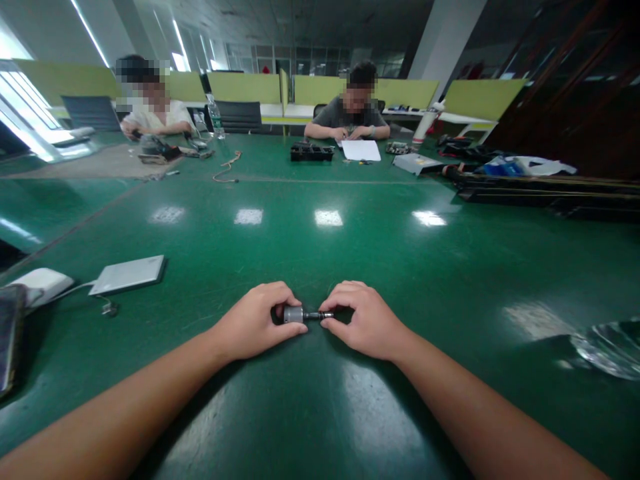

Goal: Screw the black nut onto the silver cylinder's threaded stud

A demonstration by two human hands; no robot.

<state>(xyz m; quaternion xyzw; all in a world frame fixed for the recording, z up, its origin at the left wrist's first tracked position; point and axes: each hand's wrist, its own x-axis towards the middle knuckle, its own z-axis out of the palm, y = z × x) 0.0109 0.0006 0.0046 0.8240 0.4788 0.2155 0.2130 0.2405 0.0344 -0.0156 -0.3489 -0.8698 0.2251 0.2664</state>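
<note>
My left hand is closed around the wide grey end of a small metal cylinder with a shaft. Its thumb lies along the near side, the fingers along the far side. Out of the cylinder's right end runs a thin dark shaft. My right hand pinches the shaft's tip between thumb and fingers. The part lies level, just above or on the green table; I cannot tell which. Whether cylinder and shaft are one piece is too small to make out.
At left lie a white power bank, a white charger with a cable, and a phone. A clear glass object stands at right. Two people sit across the table, near a black tray and a white sheet.
</note>
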